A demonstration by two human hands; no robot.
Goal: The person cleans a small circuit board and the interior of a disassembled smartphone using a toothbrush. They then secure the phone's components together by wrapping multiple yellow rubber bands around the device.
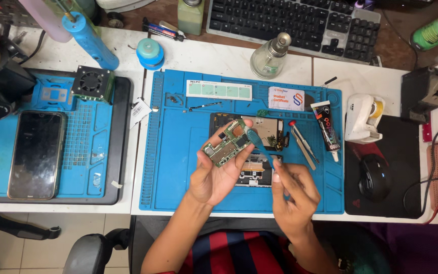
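Note:
My left hand (pixel 214 175) holds a small green circuit board (pixel 227 143) tilted above the blue work mat (pixel 178 152). My right hand (pixel 292 195) grips a thin blue tool (pixel 257 144) whose tip rests on the board's upper right corner. Under both hands lies an opened phone body (pixel 259 170), partly hidden by the board and fingers. Metal tweezers (pixel 302 144) and a black glue tube (pixel 327 130) lie just right of the phone body.
A dark phone (pixel 36 155) lies on a second blue mat at the left beside a small fan unit (pixel 92 82). A glass bottle (pixel 269 56), keyboard (pixel 295 23), tape dispenser (pixel 363 117) and mouse (pixel 374 177) surround the mat.

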